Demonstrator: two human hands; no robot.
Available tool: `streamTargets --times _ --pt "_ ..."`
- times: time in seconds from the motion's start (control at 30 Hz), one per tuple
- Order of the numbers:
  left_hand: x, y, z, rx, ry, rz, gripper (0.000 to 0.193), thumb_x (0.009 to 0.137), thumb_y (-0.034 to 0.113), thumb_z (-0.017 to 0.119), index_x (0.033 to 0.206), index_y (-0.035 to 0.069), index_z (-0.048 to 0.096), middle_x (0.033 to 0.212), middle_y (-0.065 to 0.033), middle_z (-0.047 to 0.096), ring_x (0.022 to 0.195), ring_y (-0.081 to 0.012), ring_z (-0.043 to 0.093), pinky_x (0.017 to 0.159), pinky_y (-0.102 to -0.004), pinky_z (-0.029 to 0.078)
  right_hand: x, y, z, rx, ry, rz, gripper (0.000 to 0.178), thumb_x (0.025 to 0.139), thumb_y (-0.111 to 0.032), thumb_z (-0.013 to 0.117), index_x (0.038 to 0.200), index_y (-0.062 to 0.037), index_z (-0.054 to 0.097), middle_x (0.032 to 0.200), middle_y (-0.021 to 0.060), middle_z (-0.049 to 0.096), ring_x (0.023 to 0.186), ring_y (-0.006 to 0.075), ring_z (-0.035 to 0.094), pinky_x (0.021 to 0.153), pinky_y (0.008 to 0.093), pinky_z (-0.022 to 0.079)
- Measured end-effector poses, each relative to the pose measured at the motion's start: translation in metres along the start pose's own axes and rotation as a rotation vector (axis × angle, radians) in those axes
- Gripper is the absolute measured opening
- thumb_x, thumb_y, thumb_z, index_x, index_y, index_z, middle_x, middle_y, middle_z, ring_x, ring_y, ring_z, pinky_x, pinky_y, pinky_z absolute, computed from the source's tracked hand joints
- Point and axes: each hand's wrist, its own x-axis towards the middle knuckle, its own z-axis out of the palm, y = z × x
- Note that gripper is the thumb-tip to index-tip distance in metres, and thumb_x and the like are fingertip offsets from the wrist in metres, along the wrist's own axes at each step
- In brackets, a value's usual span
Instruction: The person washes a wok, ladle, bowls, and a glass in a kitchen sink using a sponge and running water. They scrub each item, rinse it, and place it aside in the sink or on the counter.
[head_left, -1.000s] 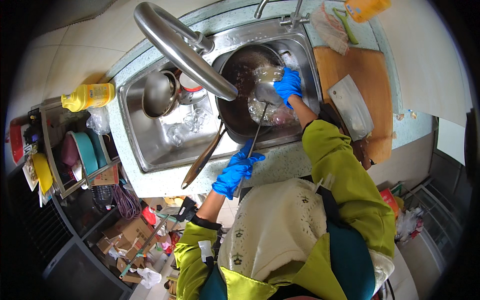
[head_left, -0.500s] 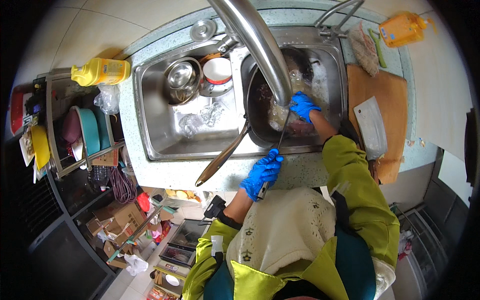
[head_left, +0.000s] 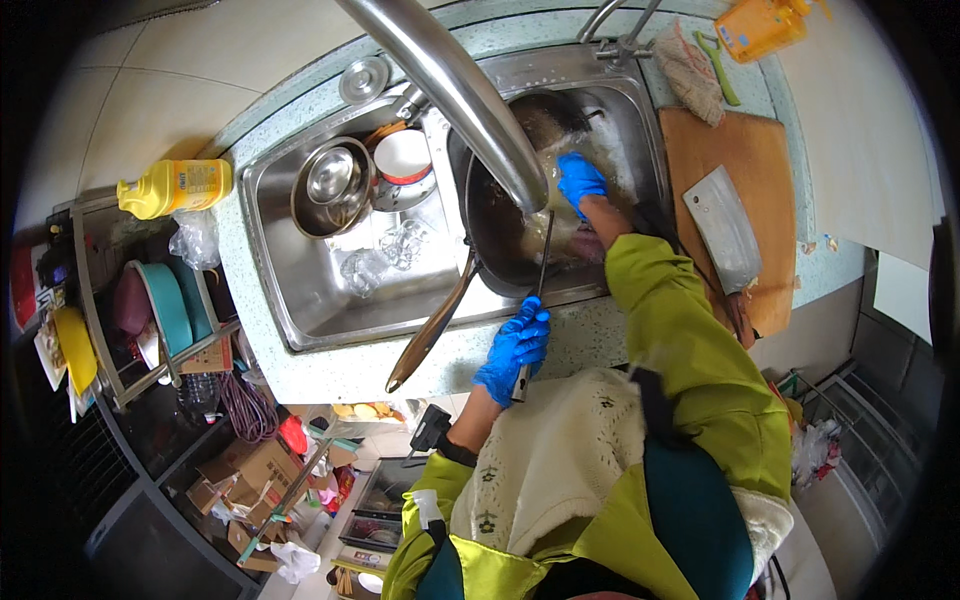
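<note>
At the centre of the frame the left hand (head_left: 514, 347), in a blue glove, is closed round the handle of a thin dark utensil (head_left: 540, 268) at the sink's front edge. Above it, the gloved right hand (head_left: 579, 180) presses inside a dark wok (head_left: 500, 235) in the right sink basin (head_left: 640, 150). The wok's long handle (head_left: 432, 326) slants toward lower left. A steel bowl (head_left: 332, 186) sits in the left basin. A cleaver (head_left: 727, 231) lies on the wooden cutting board (head_left: 745, 150) at right. A yellow bottle (head_left: 176, 186) lies upper left.

Your right hand (head_left: 580, 180) moved deeper into the dark pan (head_left: 500, 235); left hand (head_left: 512, 345) slid lower w/ the handle.
</note>
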Motion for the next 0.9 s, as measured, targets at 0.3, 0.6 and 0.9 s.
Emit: streamTargets --times 0.3,0.6,0.9 --pt "0.001 0.006 -0.004 0.115 -0.181 0.003 0.023 0.094 0.028 0.041 0.095 0.010 0.055 0.059 0.0018 0.045 0.035 -0.0064 0.031 0.030 -0.0198 0.023 -0.012 -0.014 -0.014 -0.414 -0.206 0.005 0.020 0.081 -0.013 0.048 0.092 -0.0031 0.062 0.101 0.0186 0.059 0.081 0.0359 0.060 0.069 0.0430 0.050" --pt "-0.002 0.002 0.008 0.058 -0.056 0.045 0.028 0.095 0.029 0.039 0.092 0.006 0.054 0.054 0.0025 0.040 0.034 -0.0063 0.030 0.029 -0.0197 0.023 -0.003 -0.013 0.003 -0.212 -0.272 -0.198 0.017 0.083 -0.010 0.045 0.094 -0.0066 0.058 0.095 0.0186 0.059 0.091 0.0336 0.057 0.075 0.0412 0.048" --pt "-0.003 -0.003 0.005 0.099 0.012 0.140 0.028 0.096 0.028 0.035 0.095 0.006 0.053 0.056 0.0013 0.042 0.035 -0.0073 0.031 0.030 -0.0203 0.025 -0.008 -0.014 0.012 -0.065 -0.102 -0.413 0.019 0.084 -0.014 0.043 0.093 -0.0059 0.058 0.098 0.0181 0.057 0.083 0.0345 0.058 0.067 0.0429 0.048"
